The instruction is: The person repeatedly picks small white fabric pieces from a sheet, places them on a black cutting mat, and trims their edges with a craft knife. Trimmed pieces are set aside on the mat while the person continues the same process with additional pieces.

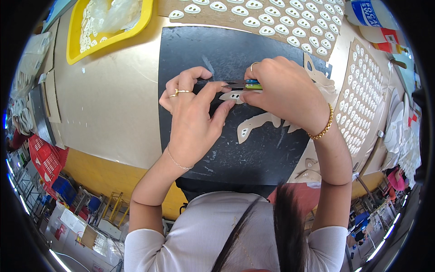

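Note:
A beige cut-out piece (224,96) with a small white two-holed oval (234,96) on it lies under my fingertips, above a black work mat (195,54). My left hand (195,109) pinches the piece's left end between thumb and index finger, the other fingers curled up. Closed round a small snips-like tool (253,84) with blue and green handles, my right hand (285,88) points its dark metal blades left, just above the oval. The right thumb rests by the piece's right side. Another curved beige piece (253,124) with a white oval lies nearer me.
Brown boards (290,9) with rows of white ovals lie at the far side and right. A yellow tray (71,50) of white pieces and plastic bags stands far left. More beige pieces (308,176) lie near right. Bottles (371,16) stand far right.

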Tool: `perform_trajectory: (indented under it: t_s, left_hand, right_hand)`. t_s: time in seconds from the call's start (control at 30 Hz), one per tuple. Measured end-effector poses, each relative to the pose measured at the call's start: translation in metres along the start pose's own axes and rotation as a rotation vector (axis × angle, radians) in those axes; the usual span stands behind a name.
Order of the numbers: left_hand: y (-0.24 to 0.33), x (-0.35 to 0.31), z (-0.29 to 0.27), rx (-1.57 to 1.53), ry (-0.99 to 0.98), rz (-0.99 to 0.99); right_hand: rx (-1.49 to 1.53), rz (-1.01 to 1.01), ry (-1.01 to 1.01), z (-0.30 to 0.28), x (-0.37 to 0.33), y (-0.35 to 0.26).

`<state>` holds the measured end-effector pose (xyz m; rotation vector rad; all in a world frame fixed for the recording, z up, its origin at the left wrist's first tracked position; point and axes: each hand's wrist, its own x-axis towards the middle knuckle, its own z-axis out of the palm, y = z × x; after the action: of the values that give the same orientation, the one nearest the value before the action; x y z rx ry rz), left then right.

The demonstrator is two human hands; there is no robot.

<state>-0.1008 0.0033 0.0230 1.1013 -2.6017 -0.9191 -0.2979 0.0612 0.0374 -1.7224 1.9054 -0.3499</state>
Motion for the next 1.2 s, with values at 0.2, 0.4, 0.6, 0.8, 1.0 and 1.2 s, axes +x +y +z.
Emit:
perform_trajectory:
  t_s: [0.2,0.4,0.6,0.8,1.0,1.2]
  left_hand:
    - [-0.001,0.000,0.002,-0.009,0.017,-0.012]
    - [-0.009,-0.002,0.003,-0.097,0.121,0.017]
    - [-0.019,-0.035,0.010,0.143,0.130,0.375]
    - [-0.015,-0.039,0.016,0.257,0.114,0.357]
    - [-0.010,-0.038,0.017,0.300,0.118,0.328]
    - [0.006,-0.037,0.014,0.462,0.112,0.334]
  right_hand:
    - [-0.010,0.010,-0.028,-0.001,0.001,0.000]
    - [-0.008,0.036,-0.059,-0.003,0.003,-0.002]
    - [-0.004,-0.006,-0.003,0.002,0.001,0.003]
    - [0.008,0.034,-0.031,-0.001,0.003,0.000]
    - [-0.003,0.056,-0.061,-0.003,0.004,-0.001]
    - [0.036,0.011,0.029,-0.007,-0.008,-0.003]
